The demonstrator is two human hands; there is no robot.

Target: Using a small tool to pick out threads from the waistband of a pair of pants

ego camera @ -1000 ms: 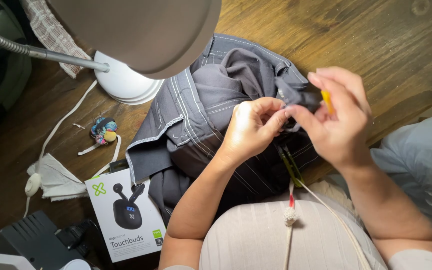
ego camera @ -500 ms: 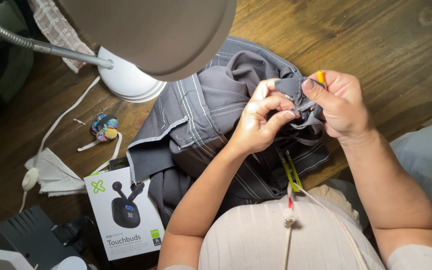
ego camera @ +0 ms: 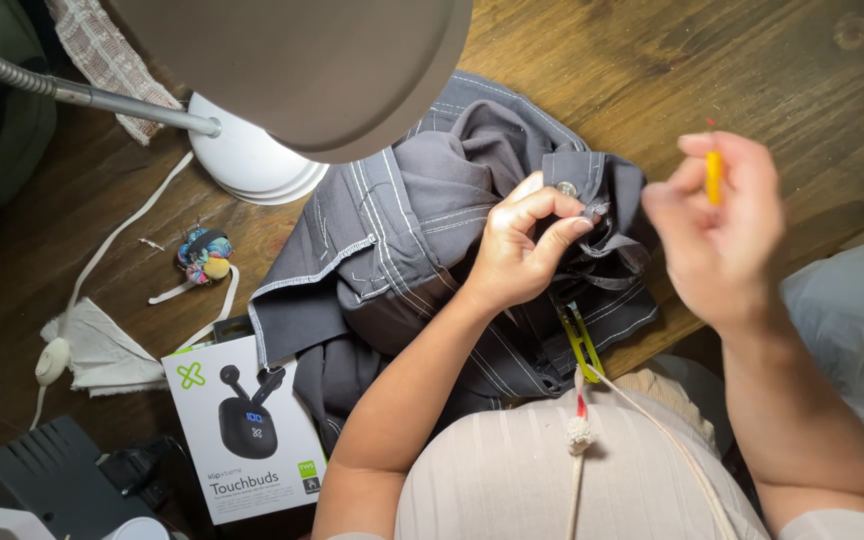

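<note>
A dark grey garment (ego camera: 422,230) with white stitching lies bunched on the wooden table (ego camera: 712,70). My left hand (ego camera: 524,245) pinches its fabric just below a metal button (ego camera: 566,189) on the waistband. My right hand (ego camera: 717,225) is raised to the right of the garment, blurred, and holds a small yellow-handled tool (ego camera: 714,177) between thumb and fingers. A yellow-green strip (ego camera: 580,342) hangs at the garment's near edge.
A grey lamp shade (ego camera: 322,60) on a flexible arm hangs over the table's left, with its white base (ego camera: 252,165) behind the garment. A small colourful pincushion (ego camera: 204,255), white cloth (ego camera: 102,350) and a white earbuds box (ego camera: 242,430) lie at left.
My right hand has pulled away from the garment to the right and upward with the yellow tool. My left hand keeps its pinch on the fabric near the button.
</note>
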